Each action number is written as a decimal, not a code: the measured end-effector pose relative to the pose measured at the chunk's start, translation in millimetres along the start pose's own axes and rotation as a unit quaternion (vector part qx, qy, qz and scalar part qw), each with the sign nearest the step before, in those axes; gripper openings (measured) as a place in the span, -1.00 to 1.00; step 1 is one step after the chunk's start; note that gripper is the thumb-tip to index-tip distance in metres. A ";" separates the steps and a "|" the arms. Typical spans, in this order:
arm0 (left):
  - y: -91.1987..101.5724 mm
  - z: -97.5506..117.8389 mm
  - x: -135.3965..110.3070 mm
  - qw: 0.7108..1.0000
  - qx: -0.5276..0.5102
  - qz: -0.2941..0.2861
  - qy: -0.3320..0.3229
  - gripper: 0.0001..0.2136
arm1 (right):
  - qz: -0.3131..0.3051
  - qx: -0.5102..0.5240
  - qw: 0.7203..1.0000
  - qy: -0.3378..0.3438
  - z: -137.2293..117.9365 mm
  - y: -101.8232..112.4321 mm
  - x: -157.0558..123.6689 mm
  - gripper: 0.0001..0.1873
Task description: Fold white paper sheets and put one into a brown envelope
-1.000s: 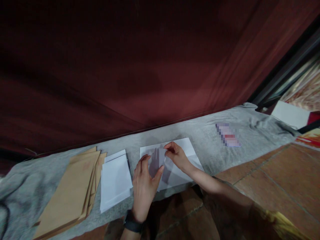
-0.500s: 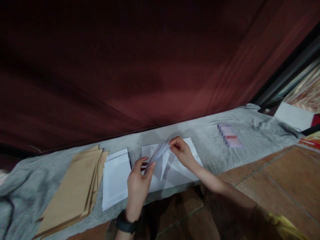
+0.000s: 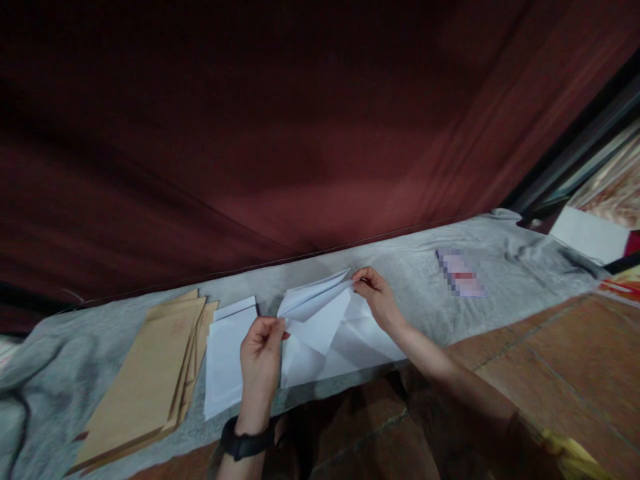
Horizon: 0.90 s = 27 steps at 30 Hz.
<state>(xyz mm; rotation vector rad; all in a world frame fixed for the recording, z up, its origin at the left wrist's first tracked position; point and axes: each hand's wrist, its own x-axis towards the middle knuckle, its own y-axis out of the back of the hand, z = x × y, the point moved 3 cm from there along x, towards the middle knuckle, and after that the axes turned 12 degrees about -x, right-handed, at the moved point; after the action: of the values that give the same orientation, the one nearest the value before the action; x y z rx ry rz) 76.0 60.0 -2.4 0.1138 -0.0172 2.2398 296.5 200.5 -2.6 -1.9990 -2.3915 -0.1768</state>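
Observation:
Between my two hands is a folded white sheet of paper (image 3: 320,325), its layers fanned slightly apart along the top. My left hand (image 3: 260,350), with a black band (image 3: 247,438) at the wrist, pinches the paper's left corner between thumb and fingers. At the upper right corner, my right hand (image 3: 379,297) grips it by the fingertips. Beneath the folded sheet lie larger white sheets (image 3: 373,343) with creases. Just left of my left hand rests a stack of white envelope-like papers (image 3: 227,360), partly covered by that hand.
Several brown envelopes (image 3: 143,380) are piled on the left of the grey cloth (image 3: 415,263). A blurred purple item (image 3: 463,273) lies to the right. Behind hangs a dark red curtain (image 3: 320,153). Brown floor tiles (image 3: 565,353) border the near edge, and a white box (image 3: 590,233) stands far right.
My left hand has moved left and my right hand slightly right, spreading apart. The folded paper, seen nearly edge-on before, now lies opened wider and flatter between them.

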 end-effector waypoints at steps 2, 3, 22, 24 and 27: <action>-3.7 -0.7 0.4 0.997 -0.065 0.010 0.028 -0.78 | 0.002 0.050 0.997 -0.051 7.4 -3.3 -0.8 -0.83; -5.8 -0.5 0.6 0.996 -0.078 0.009 0.034 -0.77 | 0.006 0.072 0.995 -0.071 10.6 -4.6 -1.1 -0.81; -7.2 -1.2 -0.2 0.985 -0.107 -0.073 0.113 -0.35 | -0.051 -0.284 0.932 0.220 -9.6 1.5 -2.5 -0.85; -3.6 -1.3 0.9 0.985 -0.099 -0.080 0.120 -0.44 | -0.027 -0.208 0.967 0.145 -5.9 8.5 3.2 -0.74; 5.4 -3.1 4.1 0.985 -0.074 -0.070 0.138 -0.67 | -0.026 -0.003 0.999 -0.023 8.8 16.1 8.1 -0.62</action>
<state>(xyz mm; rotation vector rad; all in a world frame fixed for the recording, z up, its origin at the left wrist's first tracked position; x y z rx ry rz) 69.0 60.0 -5.0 -0.2692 -0.0242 2.0883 311.3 212.2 -9.4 -1.9659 -2.4747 -0.1392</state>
